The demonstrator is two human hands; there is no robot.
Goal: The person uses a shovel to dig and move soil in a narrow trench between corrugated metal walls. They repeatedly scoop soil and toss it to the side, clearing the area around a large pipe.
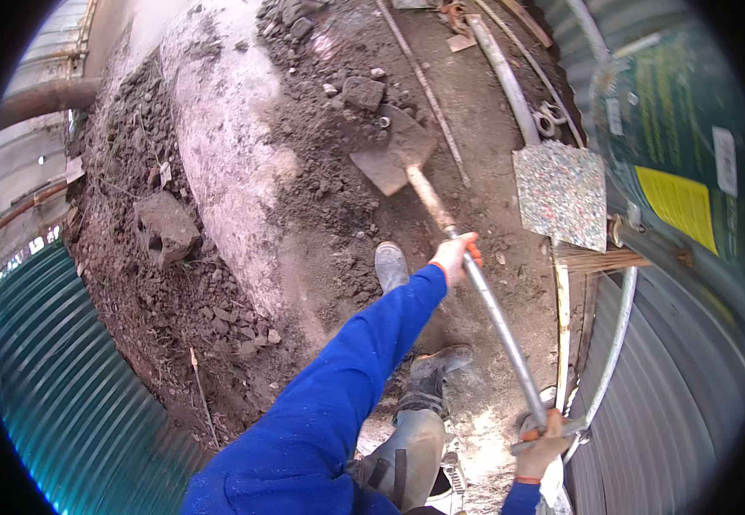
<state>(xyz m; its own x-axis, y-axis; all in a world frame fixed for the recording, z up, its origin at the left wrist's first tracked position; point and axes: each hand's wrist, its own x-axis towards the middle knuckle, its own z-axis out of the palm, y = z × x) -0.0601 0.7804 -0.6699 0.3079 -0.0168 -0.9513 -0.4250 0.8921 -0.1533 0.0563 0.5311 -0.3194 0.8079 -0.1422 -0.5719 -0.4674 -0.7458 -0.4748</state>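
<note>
A long shovel [505, 327] runs slantwise from the lower right up to the middle. Its flat, dirt-coated blade rests on or just above loose dark soil [325, 184], next to a stone chunk [363, 93]. A small ring-shaped piece [384, 123] shows at the blade's far edge. My left hand [457, 257], in a glove with orange on it, is wrapped round the shaft just below the socket. Lower down, my right hand [542, 450], also gloved, grips the shaft's end at the crosswise handle. Both sleeves are blue.
Broken concrete lies at left, including a large block [166, 227], beside a pale slab [218, 146]. A speckled board [561, 193], pipes [505, 77] and a green container [681, 137] line the right. Corrugated sheets stand on both sides. My boots [392, 266] are below the blade.
</note>
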